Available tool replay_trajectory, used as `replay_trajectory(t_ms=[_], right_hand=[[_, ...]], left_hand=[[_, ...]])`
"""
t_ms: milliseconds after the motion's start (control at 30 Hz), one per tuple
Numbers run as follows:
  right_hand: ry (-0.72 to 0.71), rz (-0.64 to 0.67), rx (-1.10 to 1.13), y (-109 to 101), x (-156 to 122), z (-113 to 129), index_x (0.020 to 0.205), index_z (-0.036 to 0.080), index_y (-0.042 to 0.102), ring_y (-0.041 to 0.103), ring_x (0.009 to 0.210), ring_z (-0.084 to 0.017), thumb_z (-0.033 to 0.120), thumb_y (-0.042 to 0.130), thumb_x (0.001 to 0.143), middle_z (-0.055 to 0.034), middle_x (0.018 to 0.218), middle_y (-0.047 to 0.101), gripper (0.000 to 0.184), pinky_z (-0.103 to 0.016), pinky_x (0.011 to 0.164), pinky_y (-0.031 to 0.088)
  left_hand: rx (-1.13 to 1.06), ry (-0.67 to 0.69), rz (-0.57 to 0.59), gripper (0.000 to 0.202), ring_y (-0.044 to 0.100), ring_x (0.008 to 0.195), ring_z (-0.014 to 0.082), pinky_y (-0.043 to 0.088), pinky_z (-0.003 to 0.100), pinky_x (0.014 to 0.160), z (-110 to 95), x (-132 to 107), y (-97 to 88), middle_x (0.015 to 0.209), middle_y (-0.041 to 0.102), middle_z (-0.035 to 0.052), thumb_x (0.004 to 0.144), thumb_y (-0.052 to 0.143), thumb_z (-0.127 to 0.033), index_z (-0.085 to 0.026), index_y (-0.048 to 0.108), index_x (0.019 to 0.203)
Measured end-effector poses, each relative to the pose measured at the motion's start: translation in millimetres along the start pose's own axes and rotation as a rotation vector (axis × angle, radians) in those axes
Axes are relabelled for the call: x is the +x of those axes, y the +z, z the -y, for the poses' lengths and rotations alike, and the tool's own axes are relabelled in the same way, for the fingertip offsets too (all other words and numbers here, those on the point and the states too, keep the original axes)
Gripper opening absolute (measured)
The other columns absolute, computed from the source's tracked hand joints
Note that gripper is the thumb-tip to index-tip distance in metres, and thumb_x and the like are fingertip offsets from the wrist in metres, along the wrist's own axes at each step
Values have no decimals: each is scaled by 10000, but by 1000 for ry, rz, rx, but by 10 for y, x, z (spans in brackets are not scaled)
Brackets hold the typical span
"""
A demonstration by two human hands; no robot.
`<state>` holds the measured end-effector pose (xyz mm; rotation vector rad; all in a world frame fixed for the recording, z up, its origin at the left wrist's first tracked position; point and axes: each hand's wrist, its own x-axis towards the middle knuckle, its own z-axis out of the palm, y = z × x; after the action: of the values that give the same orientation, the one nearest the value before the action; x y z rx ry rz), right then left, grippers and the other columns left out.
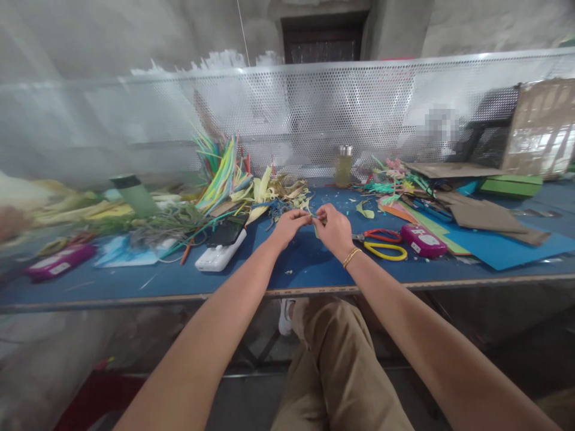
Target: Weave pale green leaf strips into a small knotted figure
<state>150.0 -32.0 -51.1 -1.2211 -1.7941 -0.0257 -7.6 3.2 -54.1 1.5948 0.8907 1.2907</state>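
Over the blue table (pixel 251 281) my two hands meet, fingertips almost touching. My left hand (pixel 291 226) is closed in a pinch. My right hand (pixel 333 228), with a gold bracelet at the wrist, pinches too. A small pale green strip (pixel 317 231) shows at the right fingertips; most of it is hidden by the fingers, and its exact kind is unclear. Whether the left fingers grip the same strip cannot be made out. Scissors (pixel 385 250) with a red and a yellow handle lie just right of my right hand. A curled green husk piece (pixel 365 209) rests beyond it.
Left of my hands are a white power bank (pixel 220 254) with a dark phone (pixel 227 230) and a pile of dried husks (pixel 263 191). A purple packet (pixel 423 240), blue card (pixel 489 242) and cardboard lie right. A bottle (pixel 344 167) stands before the perforated metal panel (pixel 314 114).
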Motion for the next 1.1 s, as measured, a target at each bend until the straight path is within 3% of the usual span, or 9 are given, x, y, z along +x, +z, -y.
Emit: replay_trajectory(t_ms=[133,333,467,600,700,833,1100], right_hand=[[-76,31,-58,-3,-11,22,851,205,647,618,832,-206,200,548,847,-54,856,691,98,-296,737,414],[-93,18,-78,4,12,-9,975,208,731,612,864,-205,172,496,859,-72,911,685,264,-291,762,438],[-120,-1,-57,11,23,-16,986,195,735,612,863,-200,130,485,841,-73,909,687,295,-289,778,446],[-186,-9,-63,3,9,13,903,206,743,598,792,-195,225,519,890,-59,811,663,226,-288,713,415],[-185,-22,-59,-8,2,28,840,223,742,577,742,-184,302,525,917,-45,750,634,243,-283,667,381],[-159,-32,-65,-10,8,8,803,208,731,562,723,-179,263,519,910,-48,749,631,244,-283,643,358],[-263,66,-67,-19,37,-36,771,192,722,575,757,-185,242,537,903,-56,751,642,233,-293,694,372]], left_hand=[[59,39,-37,119,581,695,153,447,289,747,-13,-7,16,675,650,0,672,690,-292,-178,688,703],[-45,-19,-46,165,600,700,167,449,295,727,-51,-16,18,688,677,18,695,662,-314,-179,689,786],[-5,32,-42,224,572,686,158,433,287,709,-57,-17,-5,660,652,14,714,687,-392,-172,680,752],[57,82,-54,291,527,658,139,419,276,694,-71,-20,-12,620,599,-5,726,703,-448,-165,654,676],[66,82,-66,316,515,644,133,415,272,681,-81,-22,-10,608,584,-10,719,720,-467,-164,651,660],[55,62,-55,327,537,652,138,423,274,679,-51,-10,-14,634,620,5,702,741,-478,-160,665,678],[38,18,-4,335,555,663,142,433,279,699,43,6,-34,642,630,16,683,757,-470,-151,663,643]])
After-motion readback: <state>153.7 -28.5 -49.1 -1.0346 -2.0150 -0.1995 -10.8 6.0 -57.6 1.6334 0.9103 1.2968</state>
